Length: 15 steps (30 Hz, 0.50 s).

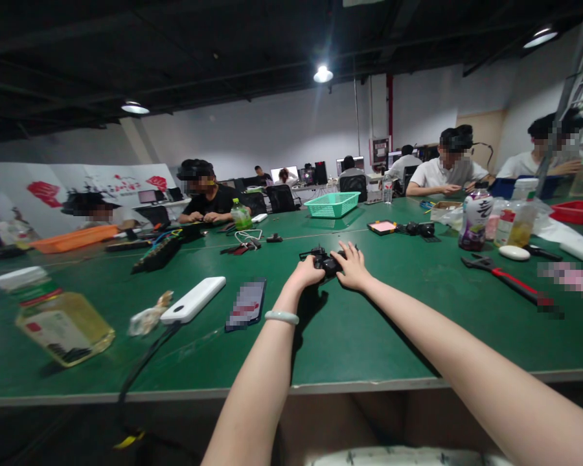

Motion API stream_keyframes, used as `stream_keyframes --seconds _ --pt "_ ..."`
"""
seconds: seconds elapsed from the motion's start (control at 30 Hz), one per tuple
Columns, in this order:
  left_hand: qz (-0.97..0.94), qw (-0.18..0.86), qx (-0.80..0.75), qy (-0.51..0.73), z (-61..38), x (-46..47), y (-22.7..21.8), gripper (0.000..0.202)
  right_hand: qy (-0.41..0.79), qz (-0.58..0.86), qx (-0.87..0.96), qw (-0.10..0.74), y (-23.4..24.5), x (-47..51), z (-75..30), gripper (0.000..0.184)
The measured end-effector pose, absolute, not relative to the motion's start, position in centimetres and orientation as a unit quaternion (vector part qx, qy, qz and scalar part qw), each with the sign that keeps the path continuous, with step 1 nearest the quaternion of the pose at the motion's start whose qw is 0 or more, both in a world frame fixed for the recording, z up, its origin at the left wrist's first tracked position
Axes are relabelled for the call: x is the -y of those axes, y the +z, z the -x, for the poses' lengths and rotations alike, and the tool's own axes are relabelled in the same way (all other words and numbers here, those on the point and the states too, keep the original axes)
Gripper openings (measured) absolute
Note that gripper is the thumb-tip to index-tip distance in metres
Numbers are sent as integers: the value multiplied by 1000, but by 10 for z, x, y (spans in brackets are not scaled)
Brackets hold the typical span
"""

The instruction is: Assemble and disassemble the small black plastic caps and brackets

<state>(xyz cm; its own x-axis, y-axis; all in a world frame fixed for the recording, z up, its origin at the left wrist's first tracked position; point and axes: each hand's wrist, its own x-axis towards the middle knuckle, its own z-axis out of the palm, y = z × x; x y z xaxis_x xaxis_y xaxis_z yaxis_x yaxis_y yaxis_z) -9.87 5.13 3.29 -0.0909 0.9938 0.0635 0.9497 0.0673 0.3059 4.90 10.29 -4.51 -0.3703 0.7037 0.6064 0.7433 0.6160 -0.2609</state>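
Note:
A small black device [326,263] rests on the green table in front of me; its exact kind is hard to make out. My left hand [309,272] grips its left side, thumb toward the middle. On the other side my right hand [352,268] touches the device with its fingertips, fingers spread. Parts of the device are hidden behind both hands. A phone [246,304] lies left of my left forearm, and beyond it a white power bank [193,299] with a black cable.
A tilted-looking bottle of yellow drink [63,323] stands at left. Farther back are a green basket [333,204] and a pink-and-black square item [383,226]. An adjustable wrench [508,280], a dark-labelled bottle [475,217] and a white oval item [514,253] are at right. Several people sit around the table.

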Motion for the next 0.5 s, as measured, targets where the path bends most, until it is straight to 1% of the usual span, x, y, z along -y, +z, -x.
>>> stream_keyframes --seconds 0.03,0.1,0.13,0.17,0.2,0.3,0.37,0.4,0.47,0.5 --pt "-677 87 -720 123 102 -49 36 62 -29 441 821 362 -45 -101 -50 57" --pt "-681 99 -721 84 109 -43 41 84 -30 439 812 384 -43 -97 -50 54" --pt "-686 111 -719 26 112 -40 43 92 -29 434 809 395 -42 -95 -50 51" --pt "-691 118 -713 -3 114 -37 45 95 -25 426 808 406 -41 -91 -50 49" --pt "-693 113 -712 -10 115 -34 46 93 -17 416 808 417 -40 -87 -50 46" --pt "-700 114 -705 -7 110 -28 47 79 26 386 808 444 -38 -71 -54 40" --pt "-710 158 -686 -16 102 -26 45 66 61 354 813 458 -38 -57 -61 38" --pt "-718 195 -667 -27 96 -25 43 56 79 331 819 462 -38 -49 -67 38" --pt "-742 333 -577 -74 83 -23 39 29 119 282 833 460 -38 -35 -79 38" --pt "-752 368 -538 -103 77 -23 37 20 138 266 838 455 -38 -30 -85 39"
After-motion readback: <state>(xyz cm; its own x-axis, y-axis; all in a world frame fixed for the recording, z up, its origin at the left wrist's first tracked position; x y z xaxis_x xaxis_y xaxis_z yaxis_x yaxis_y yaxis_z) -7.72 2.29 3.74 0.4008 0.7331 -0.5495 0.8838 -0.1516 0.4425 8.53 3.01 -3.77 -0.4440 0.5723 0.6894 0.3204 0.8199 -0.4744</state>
